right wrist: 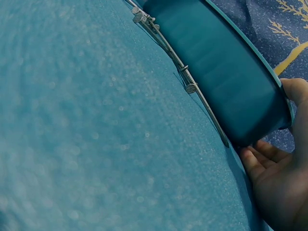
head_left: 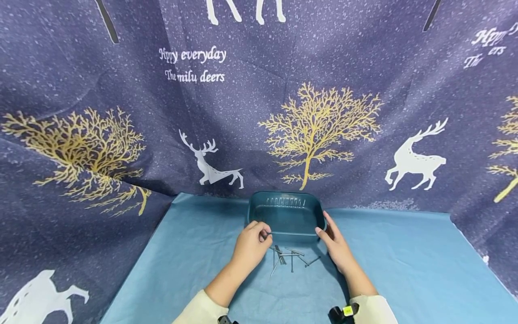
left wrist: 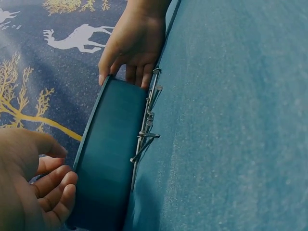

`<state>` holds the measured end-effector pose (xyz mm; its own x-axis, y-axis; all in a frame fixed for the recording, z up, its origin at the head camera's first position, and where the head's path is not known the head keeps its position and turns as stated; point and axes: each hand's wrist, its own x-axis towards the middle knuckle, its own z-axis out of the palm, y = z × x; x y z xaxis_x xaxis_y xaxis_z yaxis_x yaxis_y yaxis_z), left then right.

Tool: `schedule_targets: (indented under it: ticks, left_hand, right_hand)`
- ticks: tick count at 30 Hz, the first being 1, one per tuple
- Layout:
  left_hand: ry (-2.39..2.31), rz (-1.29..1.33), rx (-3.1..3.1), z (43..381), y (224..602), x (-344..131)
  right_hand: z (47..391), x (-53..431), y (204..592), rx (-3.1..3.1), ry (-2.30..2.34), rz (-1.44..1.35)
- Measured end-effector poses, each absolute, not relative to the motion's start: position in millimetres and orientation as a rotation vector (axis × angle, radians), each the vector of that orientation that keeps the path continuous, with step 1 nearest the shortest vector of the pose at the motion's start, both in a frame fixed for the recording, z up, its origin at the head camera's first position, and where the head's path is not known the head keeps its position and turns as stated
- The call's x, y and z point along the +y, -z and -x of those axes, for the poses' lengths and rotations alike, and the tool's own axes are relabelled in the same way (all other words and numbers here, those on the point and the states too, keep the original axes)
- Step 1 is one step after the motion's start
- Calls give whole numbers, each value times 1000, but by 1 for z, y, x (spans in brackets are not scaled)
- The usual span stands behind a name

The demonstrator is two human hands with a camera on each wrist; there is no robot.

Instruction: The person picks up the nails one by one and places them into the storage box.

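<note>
A dark teal plastic box (head_left: 285,218) with an open top stands at the back of the table, against the hanging cloth. My right hand (head_left: 337,249) grips its right end, thumb at the rim and fingers along the outer wall. At the front left corner is my left hand (head_left: 252,245), fingers curled with their tips right at the rim (left wrist: 79,149). I cannot tell whether it pinches anything. Several metal nails (head_left: 283,255) lie loosely crossed just in front of the box, between the two hands. Their flat heads (right wrist: 191,88) show in the right wrist view.
Light blue cloth (head_left: 404,261) covers the table. Behind and to the left hangs a dark blue fabric (head_left: 251,112) printed with white deer and yellow trees, meeting the table's back edge right behind the box. Pale sleeves (head_left: 204,308) cover both forearms.
</note>
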<state>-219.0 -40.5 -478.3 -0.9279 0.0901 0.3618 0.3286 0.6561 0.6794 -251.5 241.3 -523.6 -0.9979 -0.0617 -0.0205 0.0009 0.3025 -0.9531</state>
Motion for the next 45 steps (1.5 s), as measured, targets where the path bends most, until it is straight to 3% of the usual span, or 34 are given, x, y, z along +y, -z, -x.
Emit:
schedule_targets:
  ticks: [45]
  left_hand:
    - [923,602,-2811,211,497,-35]
  right_hand:
    - [251,241,523,2483,1829,53]
